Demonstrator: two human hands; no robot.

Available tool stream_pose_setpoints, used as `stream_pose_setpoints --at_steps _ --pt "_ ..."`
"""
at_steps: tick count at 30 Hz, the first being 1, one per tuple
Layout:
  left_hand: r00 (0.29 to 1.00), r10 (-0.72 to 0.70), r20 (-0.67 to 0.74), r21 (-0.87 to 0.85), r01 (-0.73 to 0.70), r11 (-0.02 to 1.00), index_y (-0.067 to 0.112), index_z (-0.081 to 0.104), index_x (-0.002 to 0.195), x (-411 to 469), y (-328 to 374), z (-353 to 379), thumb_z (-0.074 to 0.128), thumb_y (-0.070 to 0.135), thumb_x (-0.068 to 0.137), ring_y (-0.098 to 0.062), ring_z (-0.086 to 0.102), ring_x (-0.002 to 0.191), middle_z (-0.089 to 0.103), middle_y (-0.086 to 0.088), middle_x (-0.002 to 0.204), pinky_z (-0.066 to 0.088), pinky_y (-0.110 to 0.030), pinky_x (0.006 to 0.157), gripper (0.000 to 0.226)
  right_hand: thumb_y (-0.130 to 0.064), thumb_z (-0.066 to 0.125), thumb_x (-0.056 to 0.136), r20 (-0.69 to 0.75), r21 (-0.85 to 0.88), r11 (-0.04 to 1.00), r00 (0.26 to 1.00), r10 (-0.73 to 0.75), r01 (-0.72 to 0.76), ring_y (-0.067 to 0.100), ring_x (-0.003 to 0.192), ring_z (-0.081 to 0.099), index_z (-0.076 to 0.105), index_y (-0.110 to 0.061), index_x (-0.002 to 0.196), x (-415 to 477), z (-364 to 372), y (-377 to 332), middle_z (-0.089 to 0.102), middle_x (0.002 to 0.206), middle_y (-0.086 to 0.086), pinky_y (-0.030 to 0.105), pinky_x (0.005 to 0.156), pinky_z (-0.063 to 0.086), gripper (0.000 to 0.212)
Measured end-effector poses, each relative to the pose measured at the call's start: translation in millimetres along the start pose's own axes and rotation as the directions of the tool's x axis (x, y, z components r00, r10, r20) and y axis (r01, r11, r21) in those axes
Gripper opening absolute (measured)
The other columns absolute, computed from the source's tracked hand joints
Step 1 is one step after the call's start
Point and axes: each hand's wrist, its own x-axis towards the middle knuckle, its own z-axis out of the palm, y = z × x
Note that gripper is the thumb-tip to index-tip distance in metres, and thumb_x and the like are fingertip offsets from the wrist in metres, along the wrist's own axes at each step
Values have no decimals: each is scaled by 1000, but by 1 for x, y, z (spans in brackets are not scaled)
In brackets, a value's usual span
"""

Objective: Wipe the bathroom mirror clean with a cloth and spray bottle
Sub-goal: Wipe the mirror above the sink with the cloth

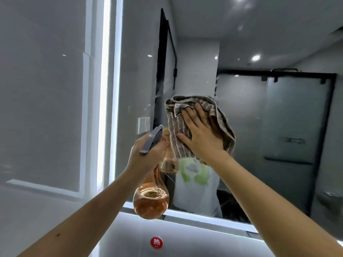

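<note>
A large wall mirror (250, 112) with a lit edge fills the view ahead. My right hand (201, 134) lies flat with spread fingers on a brown-grey striped cloth (179, 138), pressing it against the glass near the mirror's middle. My left hand (146, 154) grips the neck of a clear spray bottle (151, 197) holding orange liquid. Its grey trigger head (153, 138) points up and right toward the mirror, just left of the cloth. The bottle hangs below my fist, close in front of the mirror's lower edge.
A bright light strip (106, 89) runs down the mirror's left side and along its bottom (194, 217). Grey wall tile (40, 89) lies to the left. A round red sticker (156, 242) sits on the white surface below. The mirror reflects a black-framed shower enclosure.
</note>
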Motion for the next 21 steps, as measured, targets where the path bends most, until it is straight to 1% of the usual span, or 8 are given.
stream_pose_setpoints --at_steps 3,6,8,10,12,16,19,21 --pt "999 -28 19 -30 28 999 -6 60 85 -3 -2 17 60 12 86 -25 53 68 62 -23 79 35 -19 43 18 -51 30 95 2 16 1000 1000 24 -24 0 127 -34 -9 -25 146 -14 -5 24 -12 155 -9 26 105 -22 69" --pt "996 -47 76 -19 49 999 5 63 75 -10 -5 44 62 17 82 -21 49 58 61 -24 72 36 -26 50 14 -49 28 96 5 -4 999 999 48 -48 -1 127 -31 -5 -24 146 -34 -15 51 -7 155 -9 29 110 -15 65" --pt "993 -41 113 8 40 999 16 62 64 -18 -4 63 62 19 85 -15 42 50 55 -4 57 31 -26 48 21 -45 28 97 -16 -29 997 997 74 -74 0 128 -27 1 -24 147 -51 -22 74 -2 156 -9 25 109 -15 61" --pt "990 -32 138 0 32 999 23 61 59 -32 0 88 62 23 82 -12 41 50 51 8 53 30 -27 47 23 -42 28 98 -28 -97 991 995 92 -95 3 131 -22 4 -22 147 -72 -34 101 1 156 -8 18 102 -23 58" --pt "989 -39 146 -43 45 998 17 61 64 -41 5 106 60 27 73 -17 44 58 51 2 60 32 -30 54 13 -42 25 99 -21 -140 982 992 128 -130 5 135 -21 1 -23 147 -92 -40 123 -2 156 -8 16 98 -26 57" --pt "986 -29 164 -81 43 996 0 58 83 -58 15 166 61 30 66 -20 45 70 52 -9 72 36 -36 63 34 -43 22 99 22 -145 972 982 189 -183 1 127 -28 -4 -25 146 -134 -54 173 -6 155 -9 21 103 -12 57" --pt "984 -3 176 -72 16 997 1 57 76 -69 22 209 62 21 75 -19 46 69 53 -10 73 36 -38 64 20 -53 6 91 -5 -143 975 985 170 -169 -1 127 -30 -7 -27 143 -158 -56 211 -3 155 -11 20 103 -16 60" --pt "986 -20 164 -77 33 996 9 61 70 -75 26 230 60 10 81 -21 52 73 59 -11 75 42 -37 68 11 -55 -1 84 -8 -130 974 983 184 -184 -3 129 -27 -8 -28 140 -169 -56 234 -2 153 -12 22 104 -17 62"
